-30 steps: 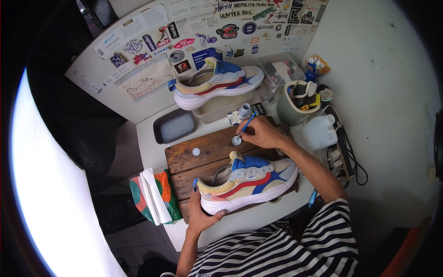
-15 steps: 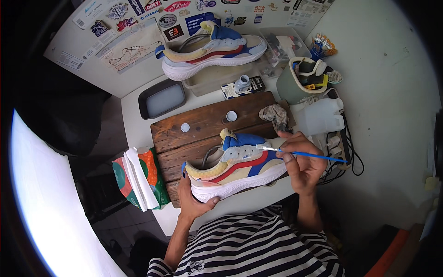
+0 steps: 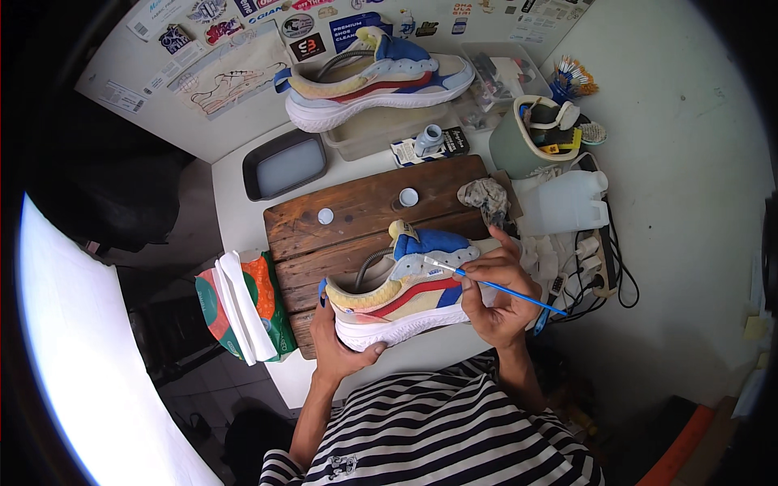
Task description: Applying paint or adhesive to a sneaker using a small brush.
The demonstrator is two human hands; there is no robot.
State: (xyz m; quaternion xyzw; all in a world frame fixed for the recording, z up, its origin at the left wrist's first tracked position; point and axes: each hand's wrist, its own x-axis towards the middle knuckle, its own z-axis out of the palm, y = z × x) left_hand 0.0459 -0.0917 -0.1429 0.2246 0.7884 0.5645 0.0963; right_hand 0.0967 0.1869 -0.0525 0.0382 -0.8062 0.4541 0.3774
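A multicoloured sneaker [image 3: 409, 285] with a white sole, red stripe and blue tongue is held tilted over the near edge of the wooden board [image 3: 300, 235]. My left hand [image 3: 336, 344] grips it by the heel, thumb on the sole. Pinched in my right hand [image 3: 502, 300] is a thin blue paintbrush [image 3: 510, 291]. Its pale tip lies against the light grey eyelet panel, or very close to it. A coiled metal spring stretcher [image 3: 369, 263] shows inside the shoe opening. The toe is hidden behind my right hand.
A matching sneaker [image 3: 377, 85] rests on a clear plastic box [image 3: 365, 134] at the back. Around the board are a dark water tray [image 3: 284, 168], an open paint bottle [image 3: 429, 140], a crumpled rag [image 3: 485, 198], a white jug [image 3: 563, 202], a tissue pack [image 3: 251, 308] and power cables [image 3: 624, 275].
My right hand has moved left and slightly down with the paintbrush, bringing its tip further back along the eyelet panel. My left hand keeps its hold on the heel.
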